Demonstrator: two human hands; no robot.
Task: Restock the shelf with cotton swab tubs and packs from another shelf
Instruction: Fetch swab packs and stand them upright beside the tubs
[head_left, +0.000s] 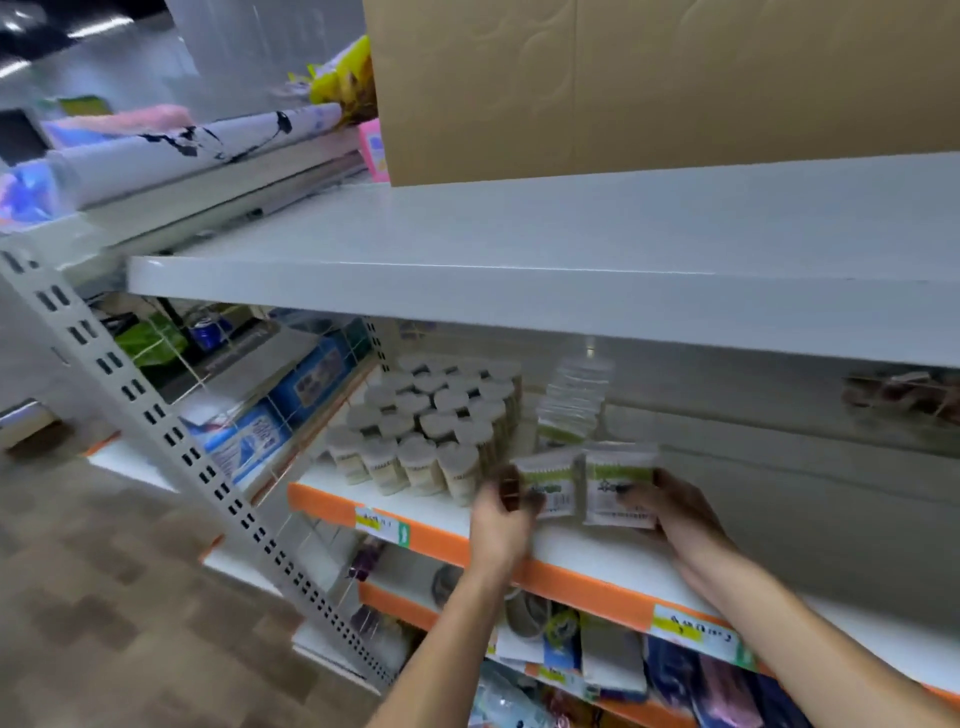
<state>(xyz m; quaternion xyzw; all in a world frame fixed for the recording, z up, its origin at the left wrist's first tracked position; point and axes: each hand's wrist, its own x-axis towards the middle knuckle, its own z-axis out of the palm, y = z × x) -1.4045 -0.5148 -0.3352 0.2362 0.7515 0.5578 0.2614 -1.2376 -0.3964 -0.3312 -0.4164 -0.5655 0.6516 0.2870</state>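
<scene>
Together, left hand (501, 512) and right hand (675, 512) each grip a green-labelled pack (550, 486), print unreadable.

shelf in front of you: white board (597, 558) with an orange front strip and price tags
left on it: your block of white-lidded cotton swab tubs (421, 426), packed tight, standing upright
just right of the tubs: stack of clear packs (571, 400) running toward the back
top shelf (519, 244): cardboard box (649, 83) sitting at the back
</scene>
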